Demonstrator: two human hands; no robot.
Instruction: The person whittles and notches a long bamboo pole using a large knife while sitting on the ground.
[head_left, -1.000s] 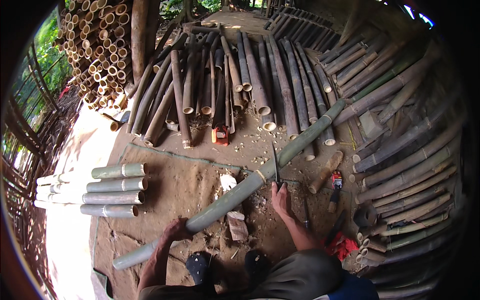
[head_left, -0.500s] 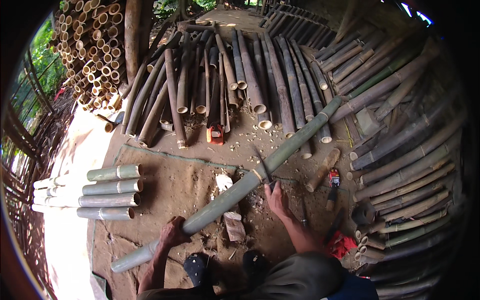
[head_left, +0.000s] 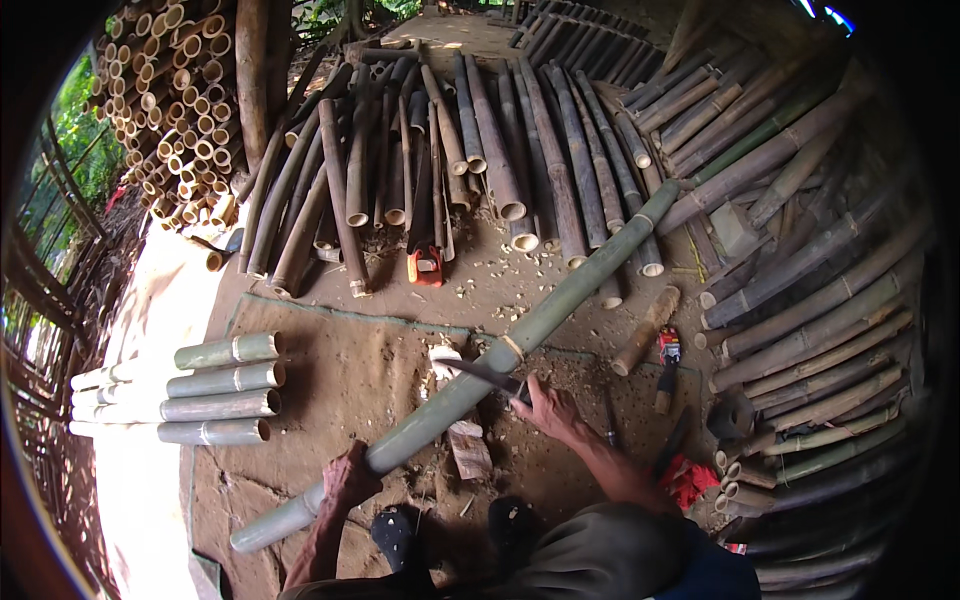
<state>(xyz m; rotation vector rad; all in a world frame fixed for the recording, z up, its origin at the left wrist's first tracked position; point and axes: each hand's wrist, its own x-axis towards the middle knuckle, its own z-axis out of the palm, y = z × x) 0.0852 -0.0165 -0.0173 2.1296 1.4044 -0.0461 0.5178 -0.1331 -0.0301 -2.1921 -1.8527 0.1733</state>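
A long green bamboo pole slants from the lower left to the upper right in front of me. My left hand is wrapped round its lower part. In my right hand is the handle of a long-bladed knife. Its dark blade lies across the pole just below a pale node ring, pointing left. A pale wooden block on the ground shows on both sides of the pole beneath it.
Cut green bamboo lengths lie at left. Dark bamboo poles spread across the back, and more poles are heaped at right. A short bamboo piece, an orange-red object and red cloth lie on the ground. Chips are scattered about.
My right hand has drawn the knife down the pole toward me. The blade has turned from pointing up and away to pointing left. My left hand keeps its hold.
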